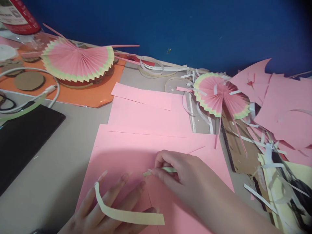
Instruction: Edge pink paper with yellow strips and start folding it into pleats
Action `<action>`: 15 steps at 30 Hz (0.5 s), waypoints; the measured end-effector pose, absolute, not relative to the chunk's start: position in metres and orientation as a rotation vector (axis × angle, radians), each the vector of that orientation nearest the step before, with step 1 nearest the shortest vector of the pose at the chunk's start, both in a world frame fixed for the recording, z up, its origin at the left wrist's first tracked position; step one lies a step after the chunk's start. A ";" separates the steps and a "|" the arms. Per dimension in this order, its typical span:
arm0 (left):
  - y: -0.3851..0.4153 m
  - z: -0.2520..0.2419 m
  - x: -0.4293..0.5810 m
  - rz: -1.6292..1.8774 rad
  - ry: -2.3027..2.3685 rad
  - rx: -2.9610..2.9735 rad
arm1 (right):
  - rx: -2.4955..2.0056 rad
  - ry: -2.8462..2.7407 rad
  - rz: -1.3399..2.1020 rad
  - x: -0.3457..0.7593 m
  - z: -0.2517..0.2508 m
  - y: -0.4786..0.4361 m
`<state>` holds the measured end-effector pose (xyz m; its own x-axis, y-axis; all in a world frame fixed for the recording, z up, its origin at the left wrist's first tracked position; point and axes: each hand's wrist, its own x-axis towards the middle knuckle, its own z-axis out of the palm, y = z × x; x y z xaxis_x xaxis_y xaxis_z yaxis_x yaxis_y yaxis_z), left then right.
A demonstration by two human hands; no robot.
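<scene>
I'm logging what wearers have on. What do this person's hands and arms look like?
Both are bare: no gloves, rings or sleeves show. The left hand has long nails; the right hand runs into a bare forearm.

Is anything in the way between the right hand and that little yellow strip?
Nothing visible. The right hand already pinches the little yellow strip over the pink paper. The longer yellow strip lies across the left hand, off to the side.

No legible text, bottle label (9, 14) blurred
</scene>
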<state>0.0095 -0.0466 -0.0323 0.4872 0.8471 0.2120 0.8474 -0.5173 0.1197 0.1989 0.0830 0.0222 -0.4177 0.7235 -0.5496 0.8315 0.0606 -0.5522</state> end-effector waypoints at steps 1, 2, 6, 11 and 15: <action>-0.046 -0.032 0.009 -0.385 -1.539 -2.716 | 1.618 2.193 -1.289 0.199 0.022 0.083; -0.046 -0.032 0.009 -0.391 -1.537 -2.716 | 1.615 2.196 -1.293 0.199 0.023 0.083; -0.044 -0.032 0.006 -0.357 -1.465 -2.718 | 1.620 2.213 -1.301 0.199 0.024 0.082; -0.040 -0.029 0.006 -0.379 -1.454 -2.720 | 1.650 2.212 -1.289 0.197 0.026 0.082; -0.039 -0.026 0.005 -0.332 -1.410 -2.754 | 1.656 2.214 -1.266 0.196 0.026 0.082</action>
<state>0.0047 -0.0394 -0.0263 0.5664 0.7988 0.2024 0.8052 -0.5888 0.0704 0.1964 0.0820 0.0260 -0.4036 0.7491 -0.5253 0.8326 0.0628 -0.5503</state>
